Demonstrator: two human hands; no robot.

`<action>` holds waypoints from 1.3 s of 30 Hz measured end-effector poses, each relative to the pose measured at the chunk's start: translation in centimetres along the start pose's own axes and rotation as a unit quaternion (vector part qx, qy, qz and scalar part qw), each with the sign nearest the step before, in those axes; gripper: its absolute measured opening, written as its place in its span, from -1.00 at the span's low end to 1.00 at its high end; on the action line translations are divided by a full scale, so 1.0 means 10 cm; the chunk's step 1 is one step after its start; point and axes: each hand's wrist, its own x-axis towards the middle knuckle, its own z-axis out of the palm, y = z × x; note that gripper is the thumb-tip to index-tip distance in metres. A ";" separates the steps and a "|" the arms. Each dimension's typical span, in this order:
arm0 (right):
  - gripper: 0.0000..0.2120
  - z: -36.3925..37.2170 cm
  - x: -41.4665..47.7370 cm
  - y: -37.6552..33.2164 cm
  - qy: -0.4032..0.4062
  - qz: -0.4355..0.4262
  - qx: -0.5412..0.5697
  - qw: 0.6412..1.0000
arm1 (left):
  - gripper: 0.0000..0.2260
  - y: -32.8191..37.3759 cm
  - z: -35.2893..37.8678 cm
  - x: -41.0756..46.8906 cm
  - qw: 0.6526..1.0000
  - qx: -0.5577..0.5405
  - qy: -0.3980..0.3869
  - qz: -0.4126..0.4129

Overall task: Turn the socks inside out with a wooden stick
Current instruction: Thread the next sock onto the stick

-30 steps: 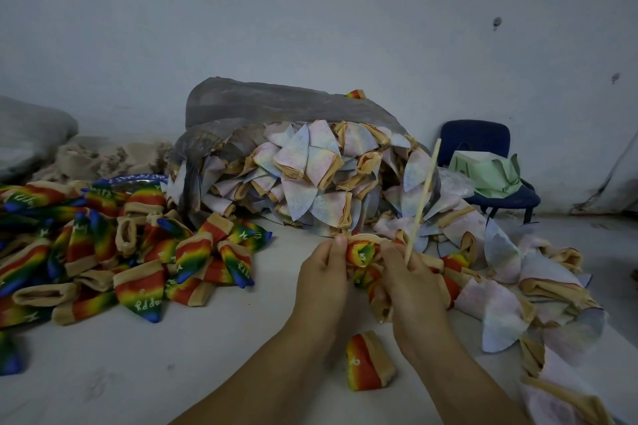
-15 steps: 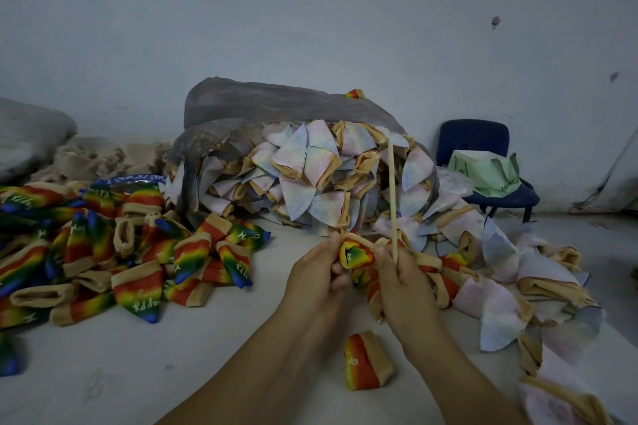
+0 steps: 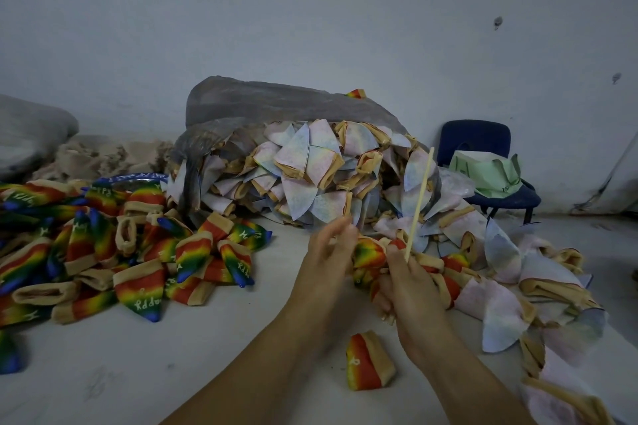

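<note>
Held just above the table: rainbow sock, soft, light, floppy. Left hand pinching its edge; right hand curled round sock and wooden stick, thin, stiff, tilted upward. Likely best gripped near the opening.
</note>
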 end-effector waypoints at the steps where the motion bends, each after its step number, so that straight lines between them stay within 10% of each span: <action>1: -0.65 0.00 -0.01 -0.01 0.005 -0.001 -0.006 1.000 | -0.62 0.02 -0.01 -0.02 0.996 0.067 -0.026 0.047; 6: -0.65 -0.05 -0.02 -0.01 -0.026 0.031 0.056 0.998 | -0.67 -0.07 0.01 -0.05 0.974 0.165 -0.079 0.135; 11: -0.51 -0.05 -0.03 0.06 -0.057 -0.019 -0.127 0.990 | -0.84 -0.04 -0.13 0.10 0.994 -0.075 0.085 -0.007; 17: -0.66 -0.21 -0.06 0.00 -0.104 -0.161 -0.375 0.907 | -0.78 -0.04 -0.50 0.23 0.805 -0.562 0.121 -0.146; 29: -0.63 -0.30 0.01 -0.04 -0.078 -0.223 -0.594 0.769 | -0.76 -0.12 -0.56 0.30 0.841 -0.511 0.115 -0.133; 39: -0.60 -0.18 -0.03 -0.01 -0.072 -0.257 -0.610 0.746 | -0.80 -0.13 -0.34 0.26 0.850 -0.505 0.055 -0.137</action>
